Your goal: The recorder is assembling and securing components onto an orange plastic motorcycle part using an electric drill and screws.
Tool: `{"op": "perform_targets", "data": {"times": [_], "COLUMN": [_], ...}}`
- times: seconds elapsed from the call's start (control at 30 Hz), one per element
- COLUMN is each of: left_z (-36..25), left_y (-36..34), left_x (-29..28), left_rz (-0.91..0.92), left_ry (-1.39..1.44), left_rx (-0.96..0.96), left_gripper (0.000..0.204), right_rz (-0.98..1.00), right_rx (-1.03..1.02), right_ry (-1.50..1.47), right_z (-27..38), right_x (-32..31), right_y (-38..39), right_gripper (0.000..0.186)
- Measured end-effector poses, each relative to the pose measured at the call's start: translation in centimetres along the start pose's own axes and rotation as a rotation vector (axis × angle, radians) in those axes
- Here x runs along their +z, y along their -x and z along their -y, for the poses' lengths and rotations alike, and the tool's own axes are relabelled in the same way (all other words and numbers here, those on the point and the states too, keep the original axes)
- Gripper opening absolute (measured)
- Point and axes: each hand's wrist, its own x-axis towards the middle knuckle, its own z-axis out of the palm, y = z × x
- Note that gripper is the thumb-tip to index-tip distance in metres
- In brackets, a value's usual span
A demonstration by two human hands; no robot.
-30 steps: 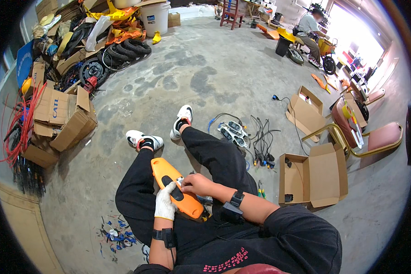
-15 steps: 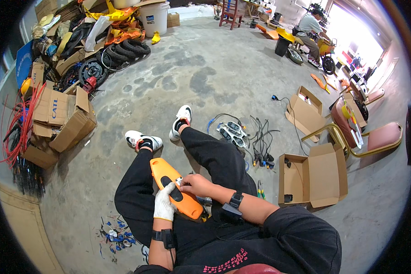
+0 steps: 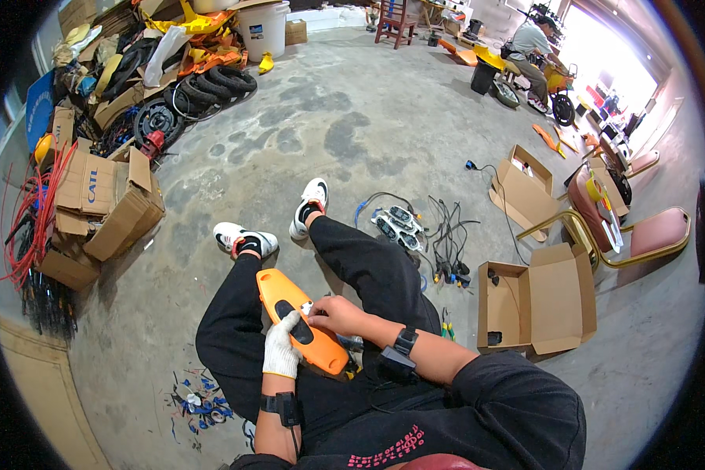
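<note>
An orange elongated plastic casing (image 3: pixel 278 287) with a black oval panel (image 3: pixel 299 327) lies slanted over my lap, between my thighs. My left hand (image 3: pixel 280 348), in a white knit glove, is closed round its left side, thumb resting on the black panel. At the casing's right edge, the bare fingers of my right hand (image 3: pixel 335 316) are drawn together. A small white piece (image 3: pixel 306 308) shows by those fingertips; whether they grip it is hard to see. Some dark parts stick out under the casing's near end.
On the floor to my right are silver-and-black parts (image 3: pixel 398 227), a bundle of black cables (image 3: pixel 449 243), green-handled pliers (image 3: pixel 447 325) and an open cardboard box (image 3: pixel 503 309). Blue and black scraps (image 3: pixel 204 407) lie at my left. Cartons (image 3: pixel 106 196) and tyres (image 3: pixel 219 84) stand farther left. Another person (image 3: pixel 531 55) sits far right.
Both hands keep almost the same place on the orange casing. My right fingertips have shifted very slightly at its edge.
</note>
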Motion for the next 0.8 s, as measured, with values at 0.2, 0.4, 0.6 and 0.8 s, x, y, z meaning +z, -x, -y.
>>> {"op": "perform_targets", "data": {"times": [0.2,0.4,0.6,0.8], "left_z": [0.1,-0.1,-0.3,-0.3], "left_y": [-0.5,0.0,0.6,0.7], "left_x": [-0.6,-0.2,0.3,0.3], "left_rz": [0.011,-0.011,-0.001,-0.021], "left_ry": [-0.013,-0.024,-0.012,-0.046], "left_rx": [-0.006,0.007,0.007,0.017], "left_gripper": [0.027,0.027,0.029,0.03], "right_rz": [-0.026,0.013,0.024,0.024], "right_rx": [-0.035,-0.042,-0.047,-0.039], "right_ry": [0.04,0.068,0.082,0.09], "right_z": [-0.2,-0.4,-0.3,-0.3], "right_x": [0.3,0.4,0.2,0.1], "right_y": [-0.2,-0.2,-0.2,-0.2], "right_gripper": [0.028,0.026,0.027,0.027]}}
